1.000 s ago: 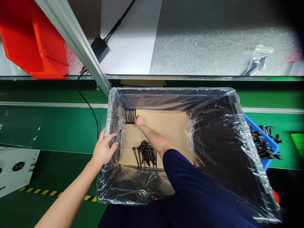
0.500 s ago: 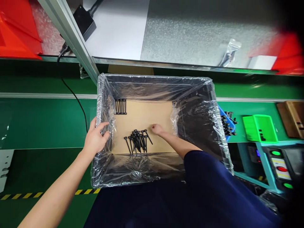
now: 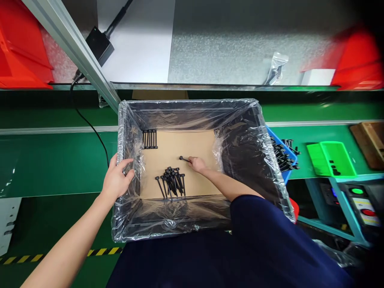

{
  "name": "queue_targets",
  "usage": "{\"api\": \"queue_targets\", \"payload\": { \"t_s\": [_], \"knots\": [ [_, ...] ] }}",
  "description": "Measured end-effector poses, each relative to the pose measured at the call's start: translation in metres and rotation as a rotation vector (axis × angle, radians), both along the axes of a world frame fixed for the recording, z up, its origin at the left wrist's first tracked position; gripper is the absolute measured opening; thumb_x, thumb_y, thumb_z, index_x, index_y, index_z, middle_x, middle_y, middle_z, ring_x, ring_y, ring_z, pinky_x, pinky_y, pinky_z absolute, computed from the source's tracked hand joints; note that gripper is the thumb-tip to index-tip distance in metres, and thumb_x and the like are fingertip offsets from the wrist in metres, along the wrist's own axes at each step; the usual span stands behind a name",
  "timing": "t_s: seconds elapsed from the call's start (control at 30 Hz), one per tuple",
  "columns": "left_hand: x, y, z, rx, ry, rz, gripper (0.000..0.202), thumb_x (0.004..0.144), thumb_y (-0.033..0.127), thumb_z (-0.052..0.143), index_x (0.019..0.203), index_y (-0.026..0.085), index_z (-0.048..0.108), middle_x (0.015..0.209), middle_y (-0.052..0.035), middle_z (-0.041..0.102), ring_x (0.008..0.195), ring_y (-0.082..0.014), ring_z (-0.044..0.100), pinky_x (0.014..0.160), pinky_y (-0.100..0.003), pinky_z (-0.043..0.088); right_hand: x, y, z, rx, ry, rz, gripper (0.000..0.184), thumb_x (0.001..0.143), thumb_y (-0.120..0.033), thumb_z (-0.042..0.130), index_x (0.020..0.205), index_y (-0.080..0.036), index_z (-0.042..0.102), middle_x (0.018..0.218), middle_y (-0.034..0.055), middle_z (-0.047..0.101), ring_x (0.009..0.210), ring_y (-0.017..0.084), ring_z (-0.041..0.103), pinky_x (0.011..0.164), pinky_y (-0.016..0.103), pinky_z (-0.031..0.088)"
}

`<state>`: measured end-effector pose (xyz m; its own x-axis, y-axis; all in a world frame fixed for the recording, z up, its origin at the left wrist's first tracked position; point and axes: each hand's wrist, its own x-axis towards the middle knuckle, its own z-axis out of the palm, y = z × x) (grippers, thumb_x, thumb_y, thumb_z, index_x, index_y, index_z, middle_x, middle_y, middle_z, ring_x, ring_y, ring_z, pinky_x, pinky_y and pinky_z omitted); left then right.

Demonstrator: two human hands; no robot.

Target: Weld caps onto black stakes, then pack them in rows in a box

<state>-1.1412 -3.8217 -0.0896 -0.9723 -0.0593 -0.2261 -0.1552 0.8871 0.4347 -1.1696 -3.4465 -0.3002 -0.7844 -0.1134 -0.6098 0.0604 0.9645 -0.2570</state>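
My right hand is closed on one black bolt, its head pointing left, above the cardboard sheet in the crate. Just below lies a loose heap of similar black bolts, heads mostly toward the far side. A tidy row of several bolts sits in the crate's far left corner. My left hand grips the left rim of the dark crate, which is lined with clear plastic film. Thumb and forefinger reach inside the rim; the other fingers are partly hidden.
Right of the crate stand a blue bin full of black bolts, a green bin with a few small black parts, and a wooden block. A metal shelf spans the back, with a slanted post and black cable at left.
My right hand has picked up one bolt from the right side of the heap and turned it sideways. My left hand stays on the rim. The view has shifted slightly.
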Motion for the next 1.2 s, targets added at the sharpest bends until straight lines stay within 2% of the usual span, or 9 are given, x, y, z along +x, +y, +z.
{"api": "queue_targets", "payload": {
  "t_s": [0.13,0.33,0.47,0.57,0.7,0.83,1.0,1.1,1.2],
  "knots": [
    [0.001,0.000,-0.001,-0.011,0.010,0.000,0.036,0.085,0.038,0.059,0.118,0.031,0.070,0.152,-0.0058,0.042,0.134,-0.0297,0.053,0.106,-0.041,0.052,-0.051,-0.013,0.002,-0.025,0.080,-0.010,0.016,0.092,-0.020,0.060,0.104,-0.021,0.071,0.108,0.0083,0.072,0.101,0.023,0.066,0.087,0.027,0.048],
    [0.004,0.001,-0.001,0.005,0.019,-0.006,0.037,0.084,0.037,0.058,0.118,0.030,0.070,0.154,-0.0045,0.040,0.138,-0.0273,0.050,0.113,-0.039,0.046,-0.108,-0.097,-0.024,-0.188,-0.028,-0.236,0.010,0.090,-0.026,0.063,0.086,-0.019,0.070,0.086,0.0026,0.072,0.085,0.016,0.066,0.075,0.021,0.048],
    [0.004,0.001,0.000,0.033,0.014,-0.006,0.037,0.085,0.037,0.057,0.118,0.029,0.069,0.153,-0.0048,0.041,0.139,-0.0256,0.048,0.117,-0.039,0.041,-0.136,-0.145,-0.039,-0.222,0.014,-0.292,0.016,0.092,-0.031,0.063,0.090,-0.017,0.070,0.096,0.0081,0.074,0.091,0.018,0.068,0.078,0.022,0.049],
    [0.004,0.000,0.000,0.052,0.007,-0.004,0.037,0.085,0.037,0.056,0.118,0.028,0.069,0.153,-0.0061,0.040,0.140,-0.0258,0.048,0.117,-0.040,0.041,-0.151,-0.165,-0.043,-0.214,0.020,-0.274,0.022,0.096,-0.032,0.057,0.098,-0.014,0.070,0.107,0.0128,0.074,0.101,0.021,0.068,0.083,0.024,0.049],
    [0.005,0.000,0.000,0.071,-0.005,0.006,0.036,0.085,0.037,0.057,0.118,0.028,0.069,0.154,-0.0057,0.039,0.138,-0.0263,0.049,0.117,-0.041,0.041,-0.160,-0.172,-0.041,-0.191,0.021,-0.231,0.027,0.099,-0.032,0.054,0.104,-0.011,0.070,0.112,0.0171,0.072,0.106,0.023,0.068,0.087,0.026,0.050],
    [0.005,0.000,-0.001,0.070,0.007,0.005,0.036,0.085,0.036,0.057,0.117,0.027,0.070,0.152,-0.0067,0.042,0.138,-0.0268,0.050,0.117,-0.041,0.041,-0.160,-0.172,-0.037,-0.185,0.044,-0.210,0.028,0.100,-0.033,0.055,0.103,-0.010,0.071,0.107,0.0167,0.073,0.104,0.023,0.068,0.087,0.026,0.050],
    [0.005,-0.001,-0.001,0.053,-0.001,0.014,0.037,0.085,0.037,0.057,0.118,0.028,0.070,0.152,-0.0068,0.041,0.138,-0.0278,0.050,0.115,-0.041,0.043,-0.165,-0.172,-0.031,-0.171,0.018,-0.198,0.037,0.100,-0.045,0.055,0.101,-0.011,0.070,0.102,0.0153,0.074,0.098,0.022,0.069,0.082,0.025,0.050],
    [0.005,-0.001,-0.001,0.042,-0.005,0.016,0.036,0.084,0.037,0.058,0.117,0.029,0.070,0.154,-0.0057,0.041,0.136,-0.0273,0.052,0.113,-0.040,0.045,-0.165,-0.161,-0.021,-0.157,0.024,-0.185,0.039,0.099,-0.047,0.057,0.100,-0.010,0.070,0.100,0.0163,0.073,0.098,0.023,0.068,0.081,0.025,0.048],
    [0.003,-0.002,-0.001,0.030,0.023,-0.009,0.037,0.084,0.036,0.059,0.117,0.027,0.070,0.153,-0.0068,0.042,0.138,-0.0282,0.050,0.115,-0.041,0.043,-0.147,-0.129,-0.009,-0.160,0.051,-0.165,0.029,0.099,-0.036,0.058,0.102,-0.010,0.069,0.097,0.0149,0.073,0.098,0.022,0.066,0.083,0.025,0.047]
  ]
}}
